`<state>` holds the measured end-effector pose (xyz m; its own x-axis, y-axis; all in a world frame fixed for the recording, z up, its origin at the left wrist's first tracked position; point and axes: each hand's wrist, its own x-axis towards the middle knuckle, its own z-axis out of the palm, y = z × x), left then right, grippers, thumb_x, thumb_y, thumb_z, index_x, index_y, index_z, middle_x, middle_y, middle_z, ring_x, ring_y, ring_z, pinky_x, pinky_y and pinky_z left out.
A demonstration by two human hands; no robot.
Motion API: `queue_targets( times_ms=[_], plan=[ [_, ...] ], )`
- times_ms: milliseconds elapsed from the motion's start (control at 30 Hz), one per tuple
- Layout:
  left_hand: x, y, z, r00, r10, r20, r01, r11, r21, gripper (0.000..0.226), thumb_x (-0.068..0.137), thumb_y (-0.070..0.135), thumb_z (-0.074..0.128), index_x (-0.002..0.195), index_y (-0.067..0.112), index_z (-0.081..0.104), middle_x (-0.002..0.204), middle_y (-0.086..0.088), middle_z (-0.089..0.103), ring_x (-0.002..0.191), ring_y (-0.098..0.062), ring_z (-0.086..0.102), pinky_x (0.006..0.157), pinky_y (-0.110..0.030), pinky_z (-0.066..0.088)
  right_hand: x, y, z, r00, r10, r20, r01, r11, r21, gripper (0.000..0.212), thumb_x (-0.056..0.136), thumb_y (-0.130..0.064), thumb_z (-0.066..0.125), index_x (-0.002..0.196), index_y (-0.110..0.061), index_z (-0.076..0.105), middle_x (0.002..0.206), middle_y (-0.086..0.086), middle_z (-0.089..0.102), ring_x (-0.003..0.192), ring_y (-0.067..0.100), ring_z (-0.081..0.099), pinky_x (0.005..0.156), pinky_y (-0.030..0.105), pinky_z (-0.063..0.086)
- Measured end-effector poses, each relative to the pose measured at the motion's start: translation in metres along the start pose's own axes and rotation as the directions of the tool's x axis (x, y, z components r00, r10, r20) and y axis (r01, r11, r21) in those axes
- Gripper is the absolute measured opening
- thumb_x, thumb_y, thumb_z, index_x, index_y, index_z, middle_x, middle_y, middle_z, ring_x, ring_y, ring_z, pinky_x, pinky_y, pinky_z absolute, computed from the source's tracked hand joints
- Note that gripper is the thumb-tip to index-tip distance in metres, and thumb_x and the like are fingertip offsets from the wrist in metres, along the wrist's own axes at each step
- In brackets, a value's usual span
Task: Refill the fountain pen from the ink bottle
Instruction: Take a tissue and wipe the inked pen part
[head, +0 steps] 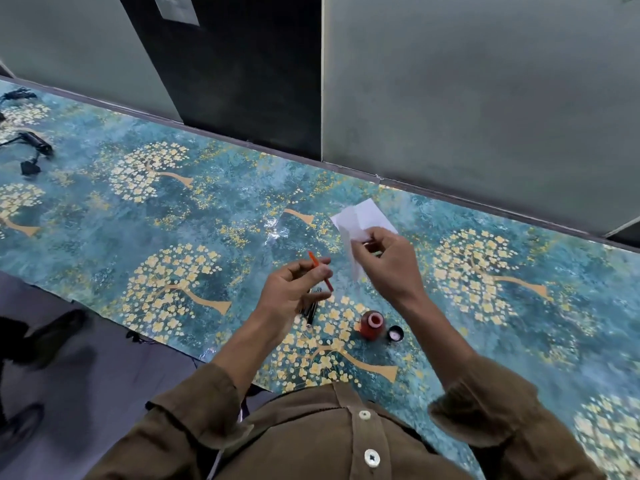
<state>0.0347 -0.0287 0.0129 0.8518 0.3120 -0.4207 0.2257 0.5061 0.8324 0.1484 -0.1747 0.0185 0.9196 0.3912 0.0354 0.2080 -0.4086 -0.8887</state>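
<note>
My left hand (294,289) grips a thin orange pen part (320,270) between thumb and fingers, held above the table. Under that hand lie black pen pieces (312,310) on the cloth. My right hand (384,261) pinches a white paper tissue (360,223), with a small part between the fingertips that I cannot make out. The open red ink bottle (372,324) stands upright near the table's front edge, below and between both hands. Its black cap (395,333) lies beside it on the right, inner side up.
The table (173,216) wears a teal cloth with yellow tree patterns. Black cables and a small black device (34,147) lie at the far left. Grey partition panels (485,98) rise behind the table. A dark shoe (59,327) shows on the floor at left.
</note>
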Motion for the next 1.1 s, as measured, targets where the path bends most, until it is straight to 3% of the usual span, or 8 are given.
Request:
queue_targets(
  times_ms=[167,400,567,700,800,867,967,1100],
  plan=[
    [-0.002,-0.005,0.011,0.994,-0.067,0.081,0.082,0.977,-0.195,0.024,0.081,0.016,0.067,0.101,0.002,0.064,0.101,-0.015,0.072,0.090,-0.027,0.070,0.077,-0.038,0.062,-0.048,-0.002,0.014,0.997,-0.044,0.061,0.044,0.999,0.004,0.019,0.094,-0.035,0.065,0.100,-0.019,0.073,0.094,-0.004,0.073,0.082,0.005,0.067,0.064,0.018,0.049],
    [-0.003,-0.013,0.022,0.989,-0.141,-0.051,0.132,0.979,-0.156,0.008,0.084,0.008,0.069,0.090,0.004,0.065,0.082,-0.013,0.075,0.070,-0.024,0.074,0.058,-0.034,0.062,-0.073,0.006,0.002,0.961,-0.028,0.275,0.028,1.000,0.001,0.092,0.072,-0.056,0.081,0.149,-0.034,0.034,0.122,-0.013,0.064,0.111,-0.001,0.061,0.087,0.018,0.051],
    [-0.005,-0.012,0.027,0.997,-0.080,0.012,0.080,0.997,-0.014,0.011,0.087,0.011,0.069,0.095,0.003,0.065,0.089,-0.012,0.074,0.082,-0.030,0.075,0.062,-0.032,0.063,-0.075,0.012,-0.004,0.999,0.011,0.034,-0.011,1.000,-0.001,0.048,0.097,-0.025,0.062,0.142,-0.029,0.047,0.103,-0.010,0.070,0.075,0.002,0.065,0.063,0.034,0.055],
    [-0.009,-0.010,0.030,0.999,-0.031,0.028,0.026,0.983,0.181,0.018,0.089,0.017,0.070,0.100,0.003,0.066,0.095,-0.012,0.076,0.074,-0.030,0.075,0.057,-0.030,0.061,-0.072,0.017,-0.016,0.979,0.151,-0.137,-0.143,0.987,0.071,0.040,0.099,-0.021,0.056,0.139,-0.023,0.052,0.114,0.000,0.070,0.093,0.016,0.069,0.072,0.038,0.060],
    [-0.014,-0.012,0.036,0.998,0.007,0.065,-0.025,0.962,0.274,0.015,0.090,0.015,0.070,0.098,0.003,0.066,0.083,-0.011,0.074,0.057,-0.024,0.069,0.047,-0.027,0.055,-0.073,0.020,-0.022,0.942,0.237,-0.239,-0.217,0.970,0.108,0.036,0.099,-0.020,0.057,0.135,-0.019,0.055,0.115,0.000,0.069,0.098,0.016,0.069,0.070,0.022,0.056],
    [-0.016,-0.014,0.039,0.994,0.025,0.106,-0.058,0.947,0.316,0.014,0.088,0.014,0.071,0.095,0.002,0.067,0.078,-0.012,0.072,0.051,-0.023,0.064,0.046,-0.028,0.053,-0.074,0.018,-0.021,0.955,0.226,-0.192,-0.208,0.972,0.110,0.033,0.099,-0.021,0.055,0.131,-0.019,0.058,0.112,0.002,0.070,0.094,0.017,0.068,0.065,0.019,0.054],
    [-0.019,-0.020,0.045,0.988,0.028,0.153,-0.085,0.920,0.383,0.007,0.087,0.010,0.072,0.089,0.003,0.071,0.072,-0.013,0.070,0.047,-0.019,0.062,0.047,-0.028,0.055,-0.078,0.008,-0.015,0.983,0.178,-0.051,-0.157,0.948,0.276,0.022,0.100,-0.024,0.053,0.116,-0.014,0.065,0.098,0.010,0.073,0.084,0.022,0.070,0.068,0.044,0.058],
    [-0.020,-0.023,0.044,0.985,0.021,0.173,-0.085,0.924,0.373,0.010,0.091,0.006,0.065,0.089,0.005,0.074,0.067,-0.004,0.071,0.047,-0.016,0.059,0.045,-0.026,0.053,-0.081,0.002,-0.018,0.967,0.246,0.073,-0.247,0.816,0.522,0.057,0.104,-0.043,0.038,0.099,0.003,0.070,0.092,0.030,0.070,0.078,0.035,0.066,0.070,0.049,0.054]
  ],
)
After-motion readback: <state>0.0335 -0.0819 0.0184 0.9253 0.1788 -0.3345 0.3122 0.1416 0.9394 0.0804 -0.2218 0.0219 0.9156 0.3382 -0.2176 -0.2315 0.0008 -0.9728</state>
